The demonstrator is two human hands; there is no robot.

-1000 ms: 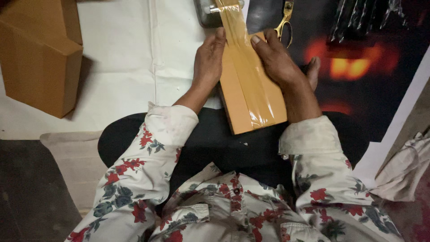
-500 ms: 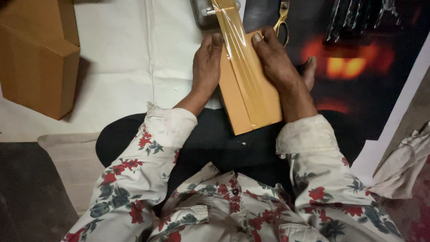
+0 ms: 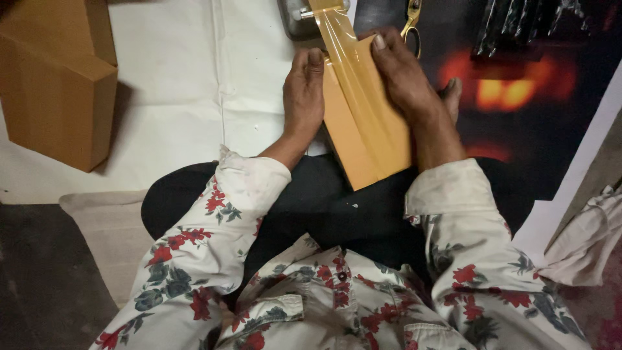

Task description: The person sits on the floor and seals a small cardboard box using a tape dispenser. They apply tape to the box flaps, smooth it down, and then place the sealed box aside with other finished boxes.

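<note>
Two hands lie flat on a flat brown package resting across the person's lap. The left hand presses palm-down on the package's left edge, fingers extended, grasping nothing. The right hand presses on the package's upper right area, fingers spread, likewise grasping nothing.

A strip of clear tape runs lengthwise down the package's middle, from its near end up to a tape dispenser just beyond its far end. The strip remains joined to the dispenser, so by appearance the tape is laid and being pressed down, while cutting it free is not yet done.

Gold-handled scissors lie just right of the dispenser, untouched. A cardboard box sits well left of the package on a white sheet. A dark poster lies right of the package.
</note>
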